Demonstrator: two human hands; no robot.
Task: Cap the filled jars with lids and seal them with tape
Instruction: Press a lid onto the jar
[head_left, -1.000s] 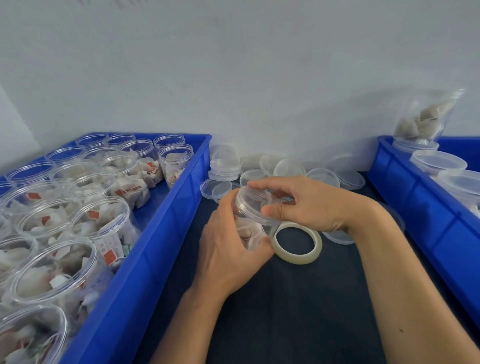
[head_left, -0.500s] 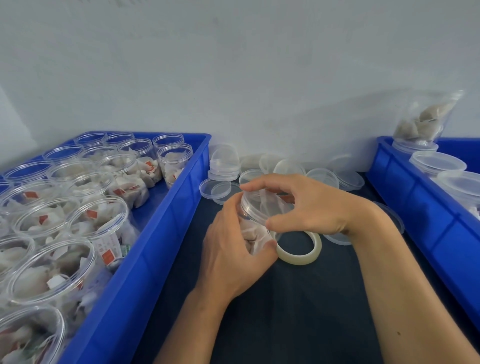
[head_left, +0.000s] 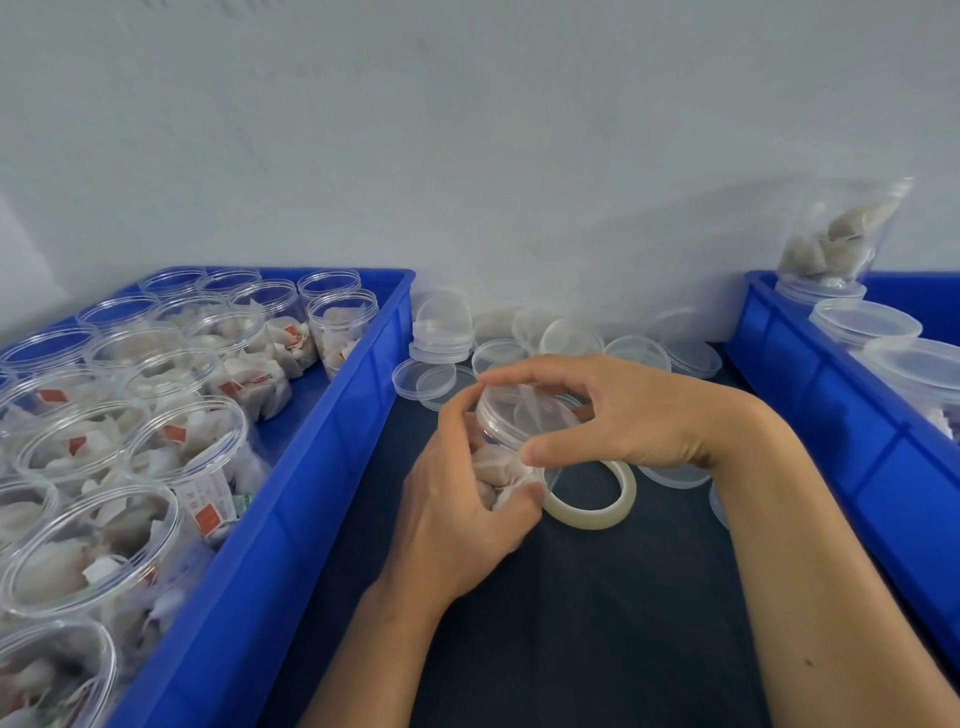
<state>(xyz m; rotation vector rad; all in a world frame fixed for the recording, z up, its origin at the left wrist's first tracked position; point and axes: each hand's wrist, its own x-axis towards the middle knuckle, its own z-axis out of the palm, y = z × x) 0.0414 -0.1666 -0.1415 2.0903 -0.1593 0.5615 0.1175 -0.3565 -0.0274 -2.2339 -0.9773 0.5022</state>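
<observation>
My left hand (head_left: 462, 514) grips a clear filled jar (head_left: 501, 467) tilted over the dark table, its fingers curled round the body. On the jar's mouth sits a clear lid (head_left: 524, 415), and my right hand (head_left: 623, 415) grips that lid with thumb and fingers spread round its rim. Just right of the jar, a roll of clear tape (head_left: 597, 499) lies flat on the table, partly hidden by both hands. Loose clear lids (head_left: 441, 379) are piled along the wall behind the hands.
A blue crate (head_left: 311, 467) on the left holds several open jars filled with white packets. Another blue crate (head_left: 810, 395) on the right holds capped jars (head_left: 865, 325) and a clear bag of packets (head_left: 836, 234). The dark table (head_left: 597, 623) stretches between them.
My right hand has turned on the lid, its thumb coming round to the front of the rim. The jar shifted slightly to the right and up in my left hand.
</observation>
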